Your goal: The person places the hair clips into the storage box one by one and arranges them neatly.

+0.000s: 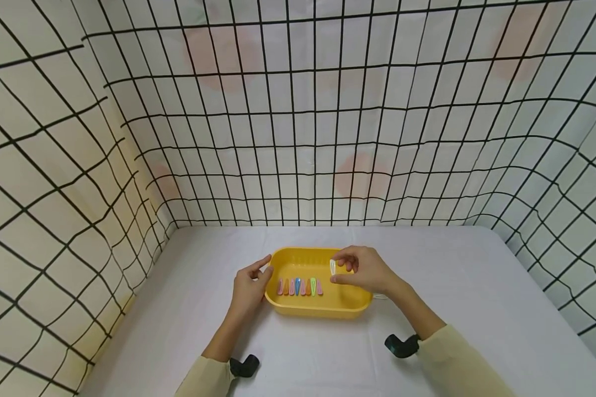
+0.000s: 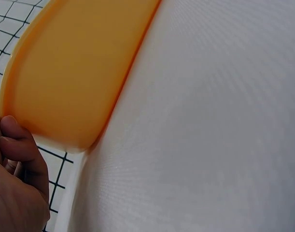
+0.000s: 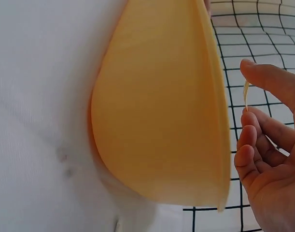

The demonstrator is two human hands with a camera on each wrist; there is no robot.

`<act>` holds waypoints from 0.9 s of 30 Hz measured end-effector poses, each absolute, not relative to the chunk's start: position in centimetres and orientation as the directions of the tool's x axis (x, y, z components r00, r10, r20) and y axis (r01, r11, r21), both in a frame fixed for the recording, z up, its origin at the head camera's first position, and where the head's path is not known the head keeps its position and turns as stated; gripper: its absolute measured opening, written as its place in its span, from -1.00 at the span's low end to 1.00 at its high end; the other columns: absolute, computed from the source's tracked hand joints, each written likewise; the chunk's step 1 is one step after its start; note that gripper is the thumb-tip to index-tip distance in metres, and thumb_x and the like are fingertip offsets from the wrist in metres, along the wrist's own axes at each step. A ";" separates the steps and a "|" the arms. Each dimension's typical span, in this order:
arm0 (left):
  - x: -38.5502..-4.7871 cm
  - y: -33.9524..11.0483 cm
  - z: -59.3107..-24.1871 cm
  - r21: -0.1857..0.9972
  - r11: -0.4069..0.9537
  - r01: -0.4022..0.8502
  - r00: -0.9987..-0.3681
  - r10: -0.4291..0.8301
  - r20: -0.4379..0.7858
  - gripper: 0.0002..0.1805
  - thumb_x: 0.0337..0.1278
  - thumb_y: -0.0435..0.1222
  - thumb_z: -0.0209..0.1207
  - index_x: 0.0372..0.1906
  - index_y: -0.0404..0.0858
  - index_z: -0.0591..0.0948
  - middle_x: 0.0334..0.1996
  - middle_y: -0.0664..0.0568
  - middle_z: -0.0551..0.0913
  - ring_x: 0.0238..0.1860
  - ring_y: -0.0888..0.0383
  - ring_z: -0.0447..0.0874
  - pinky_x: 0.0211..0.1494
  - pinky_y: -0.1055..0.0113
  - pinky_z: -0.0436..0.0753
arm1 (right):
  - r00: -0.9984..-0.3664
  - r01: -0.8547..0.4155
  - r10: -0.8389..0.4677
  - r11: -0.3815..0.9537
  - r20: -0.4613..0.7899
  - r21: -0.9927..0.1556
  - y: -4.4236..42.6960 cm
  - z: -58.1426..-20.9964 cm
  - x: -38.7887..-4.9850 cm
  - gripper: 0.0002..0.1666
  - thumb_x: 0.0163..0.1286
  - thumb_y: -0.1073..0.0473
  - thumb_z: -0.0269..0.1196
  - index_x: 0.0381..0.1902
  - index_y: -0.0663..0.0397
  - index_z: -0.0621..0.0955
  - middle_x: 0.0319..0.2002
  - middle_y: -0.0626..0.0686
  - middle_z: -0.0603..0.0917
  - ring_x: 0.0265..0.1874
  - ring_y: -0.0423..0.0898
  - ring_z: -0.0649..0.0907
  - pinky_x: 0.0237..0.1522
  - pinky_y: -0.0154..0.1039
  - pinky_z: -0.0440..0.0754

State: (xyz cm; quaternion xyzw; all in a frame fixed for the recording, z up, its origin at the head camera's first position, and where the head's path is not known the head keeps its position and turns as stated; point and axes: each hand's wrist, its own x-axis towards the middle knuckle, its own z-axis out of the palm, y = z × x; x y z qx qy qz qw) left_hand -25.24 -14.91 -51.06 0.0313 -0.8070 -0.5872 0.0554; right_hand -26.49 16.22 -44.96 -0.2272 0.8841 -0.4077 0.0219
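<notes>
In the head view a yellow tray [image 1: 323,311] stands on the table with a row of several small snap hair clips [image 1: 298,286] on its floor, in pink, orange, blue and green. My left hand [image 1: 250,286] grips the tray's left rim between thumb and fingers; the left wrist view shows fingertips [image 2: 14,128] at that edge. Over the right part of the tray, my right hand [image 1: 367,270] pinches a white hair clip [image 1: 333,267] between thumb and finger. From the right wrist view, this clip [image 3: 245,93] appears edge-on, above the rim.
A small pale object [image 1: 379,296] lies on the white table [image 1: 179,331] just right of the tray, partly hidden by the right wrist. Black grid netting [image 1: 298,127] over pale cloth stands behind and at both sides. Black wrist-worn pieces [image 1: 402,345] sit at both cuffs.
</notes>
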 end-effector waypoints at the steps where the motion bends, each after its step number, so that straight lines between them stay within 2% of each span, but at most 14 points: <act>1: -25.3 -14.9 -51.1 0.951 0.309 0.014 -0.992 -0.115 0.052 -0.59 0.38 -0.14 0.27 0.28 0.04 0.67 -0.58 0.01 0.49 -0.80 0.18 0.34 -0.72 0.46 0.43 | -0.896 -0.380 -0.422 0.564 0.140 -0.733 16.0 -45.1 -26.5 -0.45 0.12 -0.03 0.59 0.00 0.12 0.71 -0.28 -0.02 0.64 -0.34 -0.10 0.53 -0.35 -0.40 0.51; 5: -25.3 -14.9 -51.1 0.950 0.313 0.014 -0.992 -0.113 0.052 -0.59 0.38 -0.12 0.27 0.29 0.04 0.67 -0.57 0.02 0.50 -0.79 0.18 0.33 -0.72 0.47 0.42 | -0.897 -0.357 -0.429 0.556 0.108 -0.751 15.2 -45.5 -26.6 -0.43 0.12 -0.05 0.59 0.01 0.11 0.71 -0.26 0.05 0.64 -0.33 -0.11 0.53 -0.34 -0.39 0.51; 10: -25.3 -14.9 -51.2 0.951 0.308 0.011 -0.992 -0.116 0.049 -0.59 0.38 -0.13 0.27 0.28 0.05 0.67 -0.56 0.01 0.49 -0.80 0.18 0.32 -0.72 0.47 0.41 | -0.893 -0.353 -0.441 0.558 0.093 -0.751 14.4 -46.1 -26.9 -0.47 0.14 0.03 0.59 0.00 0.13 0.70 -0.20 0.16 0.67 -0.33 -0.12 0.54 -0.31 -0.39 0.53; 17: -25.3 -14.9 -51.2 0.952 0.306 0.001 -0.992 -0.119 0.039 -0.59 0.38 -0.13 0.27 0.29 0.04 0.67 -0.54 0.01 0.49 -0.79 0.19 0.33 -0.71 0.48 0.42 | -0.898 -0.334 -0.434 0.566 0.072 -0.754 13.5 -46.3 -27.1 -0.50 0.13 0.08 0.59 -0.01 0.15 0.71 -0.23 0.08 0.67 -0.35 -0.13 0.54 -0.31 -0.40 0.55; 27: -25.2 -14.9 -51.1 0.952 0.305 0.002 -0.992 -0.119 0.040 -0.59 0.39 -0.14 0.27 0.29 0.04 0.67 -0.53 0.00 0.50 -0.79 0.19 0.34 -0.71 0.48 0.44 | -0.915 -0.279 -0.402 0.597 0.020 -0.753 13.0 -46.9 -27.1 -0.49 0.09 0.12 0.61 -0.04 0.20 0.72 -0.29 0.07 0.65 -0.40 -0.13 0.53 -0.37 -0.41 0.51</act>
